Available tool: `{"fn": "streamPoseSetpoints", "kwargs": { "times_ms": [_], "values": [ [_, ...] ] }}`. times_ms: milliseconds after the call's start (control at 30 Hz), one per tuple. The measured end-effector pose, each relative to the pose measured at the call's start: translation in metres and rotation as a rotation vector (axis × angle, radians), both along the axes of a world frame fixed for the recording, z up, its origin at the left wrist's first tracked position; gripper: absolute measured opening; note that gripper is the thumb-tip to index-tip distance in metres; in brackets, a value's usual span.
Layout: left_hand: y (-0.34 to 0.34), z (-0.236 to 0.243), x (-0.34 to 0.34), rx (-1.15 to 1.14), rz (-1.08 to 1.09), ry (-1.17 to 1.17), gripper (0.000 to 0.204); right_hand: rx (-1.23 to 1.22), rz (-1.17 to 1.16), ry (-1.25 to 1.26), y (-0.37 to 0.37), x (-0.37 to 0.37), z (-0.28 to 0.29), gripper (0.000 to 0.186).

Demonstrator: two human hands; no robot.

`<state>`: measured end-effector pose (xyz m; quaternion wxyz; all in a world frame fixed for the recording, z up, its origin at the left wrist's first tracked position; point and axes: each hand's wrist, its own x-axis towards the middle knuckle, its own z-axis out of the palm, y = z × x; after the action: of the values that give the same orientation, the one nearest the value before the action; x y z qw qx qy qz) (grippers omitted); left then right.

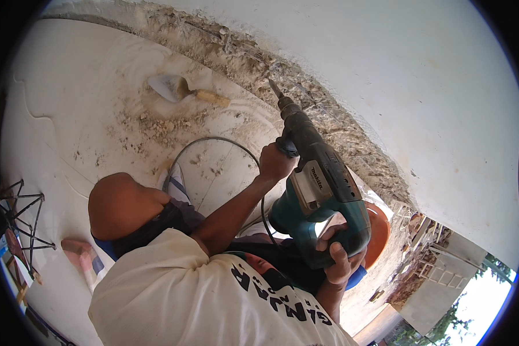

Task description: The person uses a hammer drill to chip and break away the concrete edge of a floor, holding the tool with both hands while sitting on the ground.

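A teal and black hammer drill (328,190) with a pointed chisel bit (275,89) is in both my hands. My left hand (278,161) is closed round the black side handle behind the bit. My right hand (340,256) wraps the rear grip, thumb over its outer side. The bit's tip is at the rough, broken strip (305,92) along the base of the white wall (421,98); whether it touches cannot be told. A dark cable (219,138) loops over the floor beside my left forearm.
A trowel (170,87) with a wooden handle lies on the dusty pale floor (52,155), near crumbled rubble (155,127). An orange bucket-like container (378,233) stands behind the drill. My bent knee (121,202) is at left, and a black metal frame (26,213) stands farther left.
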<state>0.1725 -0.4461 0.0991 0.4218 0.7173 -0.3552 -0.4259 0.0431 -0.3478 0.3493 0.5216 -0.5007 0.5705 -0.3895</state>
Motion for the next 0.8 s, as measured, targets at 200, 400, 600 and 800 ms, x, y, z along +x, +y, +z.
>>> {"fn": "streamPoseSetpoints", "kwargs": {
  "times_ms": [200, 400, 600, 800],
  "values": [
    [-0.004, -0.019, 0.001, -0.017, -0.049, 0.041, 0.023, 0.047, -0.057, -0.008, -0.012, 0.001, -0.007, 0.054],
    [-0.011, -0.028, -0.005, -0.027, -0.064, -0.072, 0.023, 0.053, -0.124, -0.041, -0.019, -0.006, -0.017, 0.055],
    [-0.011, -0.041, -0.009, -0.125, -0.091, -0.178, 0.017, 0.021, -0.049, -0.019, -0.026, -0.016, -0.027, 0.050],
    [-0.018, -0.054, -0.005, -0.004, -0.107, -0.201, 0.018, 0.049, -0.126, -0.064, -0.028, -0.013, -0.038, 0.048]
  ]
}}
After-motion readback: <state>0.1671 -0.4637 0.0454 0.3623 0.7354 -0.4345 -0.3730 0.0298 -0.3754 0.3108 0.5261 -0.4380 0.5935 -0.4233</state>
